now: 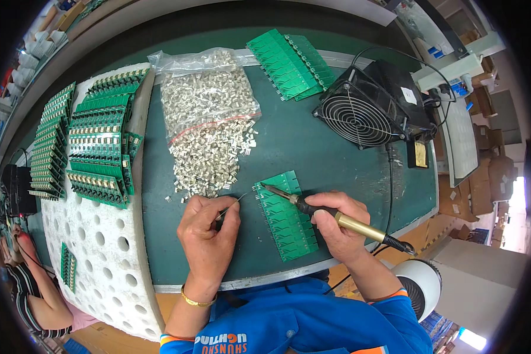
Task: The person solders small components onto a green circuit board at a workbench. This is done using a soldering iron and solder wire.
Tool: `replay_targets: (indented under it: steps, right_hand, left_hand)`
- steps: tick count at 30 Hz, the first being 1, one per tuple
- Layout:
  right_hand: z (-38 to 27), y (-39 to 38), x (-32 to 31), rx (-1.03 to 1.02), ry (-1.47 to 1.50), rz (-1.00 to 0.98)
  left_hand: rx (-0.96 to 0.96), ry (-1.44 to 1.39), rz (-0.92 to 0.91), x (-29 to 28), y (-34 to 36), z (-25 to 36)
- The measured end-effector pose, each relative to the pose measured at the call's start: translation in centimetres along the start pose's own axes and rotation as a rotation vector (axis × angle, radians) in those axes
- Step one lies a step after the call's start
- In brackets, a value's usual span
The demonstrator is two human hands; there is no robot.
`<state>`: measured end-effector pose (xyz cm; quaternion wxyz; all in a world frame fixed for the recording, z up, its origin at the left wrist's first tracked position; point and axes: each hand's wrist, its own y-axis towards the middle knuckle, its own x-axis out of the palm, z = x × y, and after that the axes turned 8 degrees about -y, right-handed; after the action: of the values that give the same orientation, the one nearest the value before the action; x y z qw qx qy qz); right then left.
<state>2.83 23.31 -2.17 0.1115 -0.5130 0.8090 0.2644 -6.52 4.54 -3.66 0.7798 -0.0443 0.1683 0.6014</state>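
A green circuit board panel (286,221) lies flat on the green bench mat in front of me. My right hand (342,221) grips a soldering iron (360,225) with a gold-coloured handle section; its tip is over the panel's upper left corner. Pinched in my left hand (209,230) is a thin solder wire (242,196), whose end points toward that same corner. Whether wire and tip touch is too small to tell. Just beyond my left hand, small white connectors (203,165) spill from an open clear plastic bag (203,88).
A black fan (360,109) stands at the back right, beside a small yellow sponge (420,154). More green panels (286,65) lie at the back. At left, a white foam board (109,248) carries rows of assembled boards (100,135). Another person's arm (38,271) shows at far left.
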Motion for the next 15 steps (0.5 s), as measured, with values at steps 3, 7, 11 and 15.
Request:
replay_targets:
  steps: [3,7,11,15]
  right_hand:
    - [0.02,0.12,-0.14,-0.007,-0.011,-0.023]
    - [-0.26,0.06,-0.15,0.048,0.012,-0.034]
    - [-0.27,-0.05,-0.23,0.070,0.000,-0.057]
    - [-0.20,-0.07,-0.19,0.079,0.008,-0.060]
  left_hand:
    - [0.012,0.026,-0.010,-0.09,0.10,-0.05]
    - [0.003,0.025,-0.015,-0.06,0.09,0.14]
    - [0.008,0.015,-0.010,0.06,0.01,0.01]
    - [0.012,0.003,0.005,0.34,-0.11,-0.16]
